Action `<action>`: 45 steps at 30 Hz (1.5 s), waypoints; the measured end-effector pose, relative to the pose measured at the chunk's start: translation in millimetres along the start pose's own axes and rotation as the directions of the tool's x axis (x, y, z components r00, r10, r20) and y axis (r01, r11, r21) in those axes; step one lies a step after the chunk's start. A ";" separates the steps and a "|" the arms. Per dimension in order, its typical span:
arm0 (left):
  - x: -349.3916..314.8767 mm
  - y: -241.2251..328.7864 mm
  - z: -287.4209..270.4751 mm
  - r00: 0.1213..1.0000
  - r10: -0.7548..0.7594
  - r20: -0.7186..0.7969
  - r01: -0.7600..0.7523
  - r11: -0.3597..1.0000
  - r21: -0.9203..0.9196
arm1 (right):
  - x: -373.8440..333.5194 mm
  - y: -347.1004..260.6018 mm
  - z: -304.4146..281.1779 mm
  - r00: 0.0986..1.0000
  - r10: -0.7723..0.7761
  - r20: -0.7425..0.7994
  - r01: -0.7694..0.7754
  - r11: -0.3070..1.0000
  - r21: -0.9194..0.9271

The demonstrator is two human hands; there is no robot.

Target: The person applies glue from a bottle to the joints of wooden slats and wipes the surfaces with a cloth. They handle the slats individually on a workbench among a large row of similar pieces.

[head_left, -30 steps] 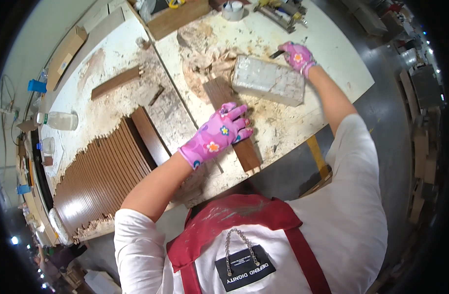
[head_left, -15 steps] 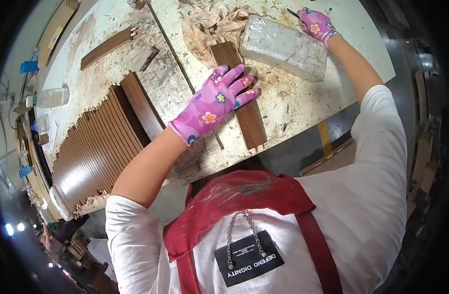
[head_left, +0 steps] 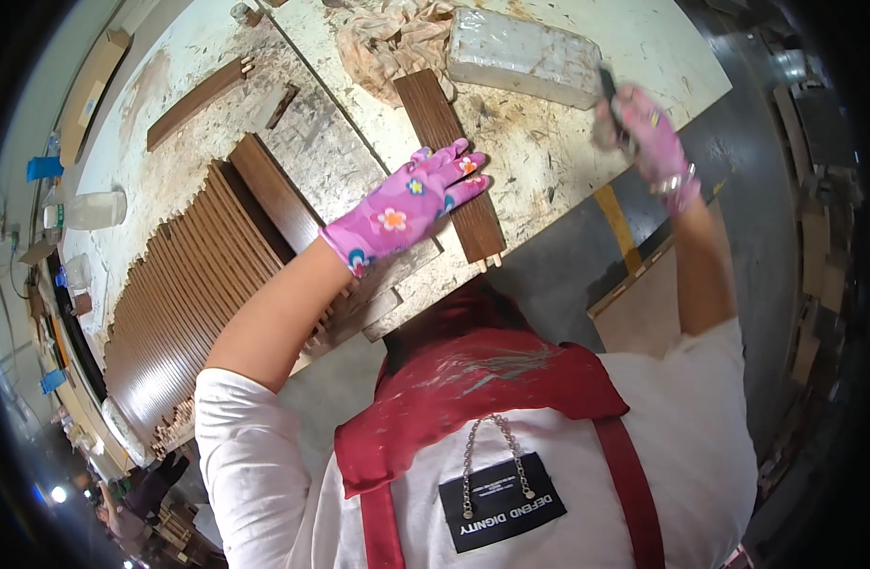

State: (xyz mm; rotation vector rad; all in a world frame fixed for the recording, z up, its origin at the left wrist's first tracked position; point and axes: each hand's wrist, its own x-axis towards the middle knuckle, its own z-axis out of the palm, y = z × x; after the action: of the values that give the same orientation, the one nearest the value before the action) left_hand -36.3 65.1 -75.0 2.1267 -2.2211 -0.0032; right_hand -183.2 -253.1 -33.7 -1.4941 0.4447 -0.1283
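My left hand (head_left: pixel 407 204), in a pink flowered glove, lies across a dark brown wooden board (head_left: pixel 430 104), its fingers stretched out over the upper face. Two pale dowels (head_left: pixel 492 261) stick out of the board's near end, by the table's front edge. To the right, off the table's edge, my right hand (head_left: pixel 655 142) is raised in a matching glove, closed round a slim dark tool (head_left: pixel 608 85). Motion blurs this hand, and the tool's exact kind cannot be made out.
Behind the board are a crumpled stained cloth (head_left: pixel 388 52) and a plastic-wrapped block (head_left: pixel 525 57). Many brown wooden strips (head_left: pixel 184 284) stand in a row at left, with another board (head_left: pixel 264 185) beside them. A doweled piece (head_left: pixel 198 104) and a clear bottle (head_left: pixel 95 211) lie farther off.
My right hand has swung toward me with the tool, from beyond the wrapped block to past the table's edge. My left fingers are closer together on the board, whose near-end dowels now show.
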 end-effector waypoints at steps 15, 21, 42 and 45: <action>46.6 9.4 29.6 0.866 -0.453 -0.213 0.423 0.890 -0.172 | -71.6 61.1 80.8 0.938 0.203 0.283 -0.103 0.938 -0.332; 40.9 47.0 22.6 0.878 -0.470 -0.094 0.451 0.876 -0.168 | -84.1 61.6 69.1 0.955 0.082 0.284 -0.041 0.988 -0.146; 63.7 48.7 36.1 0.786 -0.581 -0.212 0.539 0.811 -0.227 | -105.5 81.8 98.8 0.953 0.023 0.301 0.075 0.948 -0.311; 62.6 55.6 35.9 0.814 -0.551 -0.185 0.498 0.826 -0.265 | -114.4 85.8 102.4 0.958 -0.035 0.283 0.111 0.961 -0.255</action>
State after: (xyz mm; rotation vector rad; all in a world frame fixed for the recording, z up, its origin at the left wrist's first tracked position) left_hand -96.2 3.5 -105.3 2.3860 -1.3674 0.0111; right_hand -266.7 -110.0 -92.7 -1.7664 0.1837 0.0868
